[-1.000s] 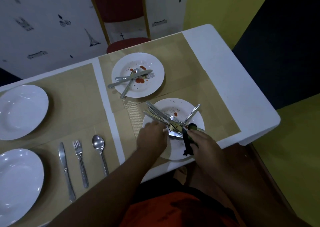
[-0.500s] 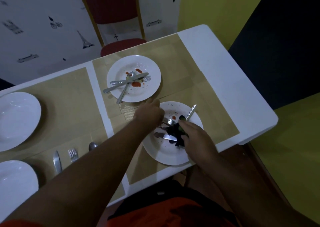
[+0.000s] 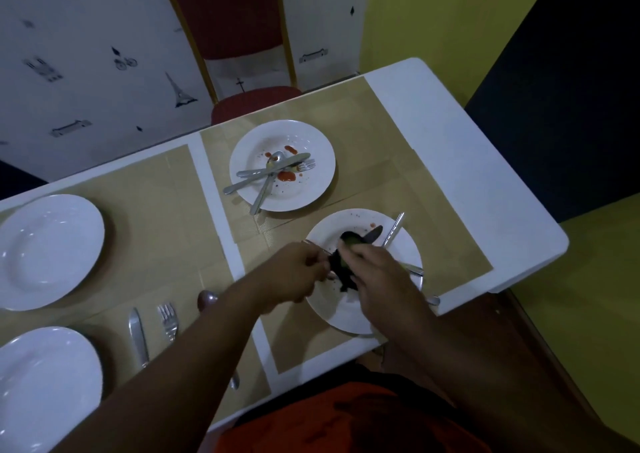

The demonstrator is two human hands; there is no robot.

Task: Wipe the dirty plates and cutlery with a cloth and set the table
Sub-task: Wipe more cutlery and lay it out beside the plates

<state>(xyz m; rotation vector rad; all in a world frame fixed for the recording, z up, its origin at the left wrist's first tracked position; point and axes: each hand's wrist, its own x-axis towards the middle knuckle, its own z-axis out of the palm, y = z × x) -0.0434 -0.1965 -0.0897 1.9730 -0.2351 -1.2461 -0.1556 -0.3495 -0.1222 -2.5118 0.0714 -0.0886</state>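
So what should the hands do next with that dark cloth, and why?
Probably pull the dark cloth along the piece of cutlery toward its tip. The left hand pinches its handle, the right hand wraps the cloth round it over the near plate, so that wipe looks half done.

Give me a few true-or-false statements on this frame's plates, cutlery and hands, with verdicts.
The far plate carries red smears and crossed cutlery. True.
The right hand grips a dark cloth over the near plate. True.
The upper-left plate is smeared with sauce. False: it looks clean.
The laid-out knife, fork and spoon lie on the near plate. False: they lie on the left placemat.
The left hand rests flat and empty. False: its curled fingers pinch a utensil beside the dark cloth.
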